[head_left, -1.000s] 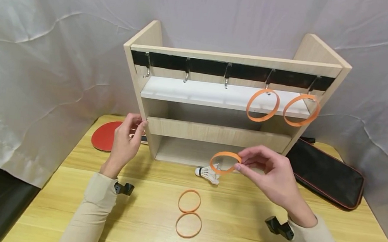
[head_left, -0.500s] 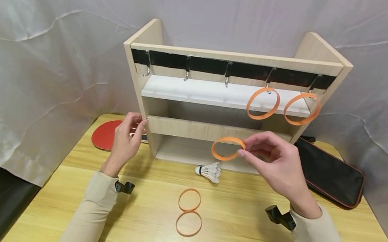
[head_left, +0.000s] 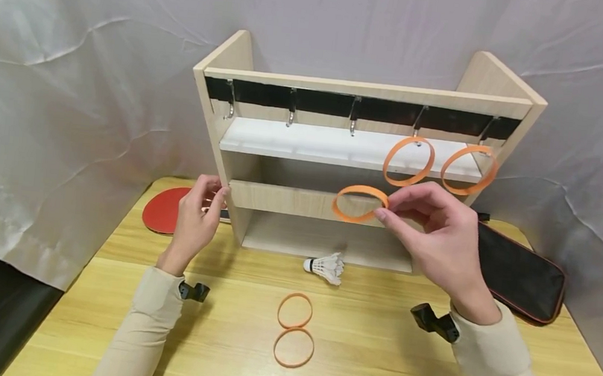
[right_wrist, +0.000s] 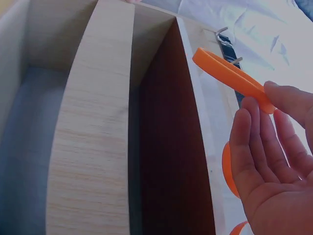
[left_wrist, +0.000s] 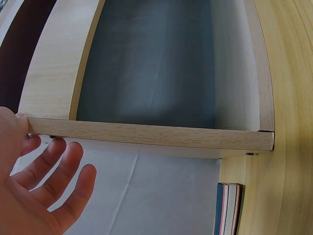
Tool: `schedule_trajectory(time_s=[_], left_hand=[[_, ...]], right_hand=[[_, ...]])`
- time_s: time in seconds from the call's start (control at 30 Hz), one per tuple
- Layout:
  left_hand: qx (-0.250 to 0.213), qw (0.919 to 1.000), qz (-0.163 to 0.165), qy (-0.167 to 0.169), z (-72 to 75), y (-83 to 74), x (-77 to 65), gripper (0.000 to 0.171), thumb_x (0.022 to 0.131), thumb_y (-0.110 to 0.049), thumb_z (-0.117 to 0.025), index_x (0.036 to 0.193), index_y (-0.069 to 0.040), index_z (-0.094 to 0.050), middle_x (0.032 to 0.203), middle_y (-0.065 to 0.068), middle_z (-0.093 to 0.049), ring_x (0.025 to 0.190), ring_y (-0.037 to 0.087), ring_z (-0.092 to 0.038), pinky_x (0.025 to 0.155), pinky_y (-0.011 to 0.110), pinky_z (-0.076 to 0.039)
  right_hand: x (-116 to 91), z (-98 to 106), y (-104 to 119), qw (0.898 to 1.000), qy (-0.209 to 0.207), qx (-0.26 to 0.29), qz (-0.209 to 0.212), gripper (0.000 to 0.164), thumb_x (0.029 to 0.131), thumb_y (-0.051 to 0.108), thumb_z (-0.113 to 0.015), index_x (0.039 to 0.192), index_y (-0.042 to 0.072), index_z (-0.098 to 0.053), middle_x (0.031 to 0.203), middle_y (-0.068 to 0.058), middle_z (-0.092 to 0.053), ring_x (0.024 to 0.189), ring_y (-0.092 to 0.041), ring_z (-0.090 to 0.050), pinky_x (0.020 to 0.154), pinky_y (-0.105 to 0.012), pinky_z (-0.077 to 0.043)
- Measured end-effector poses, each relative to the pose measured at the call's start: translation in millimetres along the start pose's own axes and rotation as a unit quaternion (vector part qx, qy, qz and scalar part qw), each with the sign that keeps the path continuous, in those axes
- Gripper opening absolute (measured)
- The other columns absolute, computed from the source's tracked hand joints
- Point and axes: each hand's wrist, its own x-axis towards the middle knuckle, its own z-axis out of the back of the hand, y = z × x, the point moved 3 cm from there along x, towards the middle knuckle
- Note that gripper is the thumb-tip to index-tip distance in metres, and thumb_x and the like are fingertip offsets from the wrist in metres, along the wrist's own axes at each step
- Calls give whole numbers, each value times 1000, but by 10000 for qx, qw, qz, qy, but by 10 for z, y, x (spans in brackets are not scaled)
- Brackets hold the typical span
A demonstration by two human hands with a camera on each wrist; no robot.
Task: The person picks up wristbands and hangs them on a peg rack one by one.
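My right hand (head_left: 441, 238) pinches an orange ring (head_left: 360, 204) between thumb and fingertips, in front of the wooden shelf (head_left: 300, 201). The right wrist view shows the same orange ring (right_wrist: 230, 73) tilted at the fingertips. Two more orange rings (head_left: 409, 162) hang from the two rightmost metal hooks on the black strip (head_left: 320, 102). Another two orange rings (head_left: 293, 347) lie touching on the table. My left hand (head_left: 197, 217) holds the shelf's left side panel; in the left wrist view the thumb meets its edge and the other fingers curve along the outer side.
A shuttlecock (head_left: 325, 267) lies before the shelf. To the left is a red table tennis bat (head_left: 164, 211), its handle side partly behind my hand. A black zip case (head_left: 522, 273) lies at the right. Three hooks at the left carry no ring. Grey cloth hangs behind.
My right hand has risen with the orange ring, from just above the shuttlecock to the level of the shelf's middle board. The left hand has stayed in place.
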Motion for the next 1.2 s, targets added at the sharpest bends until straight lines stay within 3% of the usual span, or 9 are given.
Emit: schedule_trajectory(time_s=[0.23, 0.47, 0.6, 0.8, 1.0, 1.2], left_hand=[[36, 10000, 0, -44, -6, 13, 6, 15, 109, -10, -67, 118, 1, -65, 104, 20, -76, 82, 35, -73, 68, 9, -54], [-39, 10000, -41, -76, -18, 23, 5, 17, 109, -12, -67, 118, 2, -65, 103, 19, -77, 82, 38, -72, 68, 11, -55], [-11, 9999, -70, -77, -14, 21, 3, 17, 109, -11, -67, 119, 2, -65, 103, 19, -77, 81, 34, -72, 68, 9, -54], [44, 9998, -135, -118, 7, 6, 10, 17, 108, -10, -68, 118, 3, -65, 103, 19, -77, 80, 33, -72, 68, 10, -55], [-21, 9998, -116, -141, 7, 13, -3, 17, 109, -11, -67, 118, 3, -65, 103, 19, -77, 80, 30, -71, 69, 7, -53], [-96, 9998, -126, -90, -5, 22, 10, 16, 109, -11, -67, 117, 2, -65, 102, 18, -77, 81, 37, -72, 69, 7, -53]], right_hand=[[118, -28, 53, 9996, -232, 56, 134, 26, 80, -20, -85, 100, -7, -75, 96, 0, -78, 84, -8, -77, 83, -21, -65], [268, -44, 140, 9970, -455, 535, 315, 23, 80, -21, -84, 99, -12, -75, 95, -5, -80, 82, -10, -78, 80, -20, -65], [377, -35, 185, 9949, -546, 763, 375, 24, 80, -22, -84, 100, -15, -73, 96, -6, -80, 82, -11, -79, 80, -21, -65], [521, -40, 232, 9925, -777, 760, 555, 29, 81, -14, -87, 105, -16, -71, 97, -5, -80, 83, -13, -79, 77, -22, -66], [589, -75, 235, 9891, -1036, 879, 575, 25, 82, -13, -86, 100, -17, -69, 91, -5, -80, 75, -14, -79, 72, -23, -65], [572, -68, 175, 9902, -1143, 602, 535, 23, 82, -11, -87, 96, -17, -69, 89, -2, -80, 69, -10, -77, 70, -20, -64]])
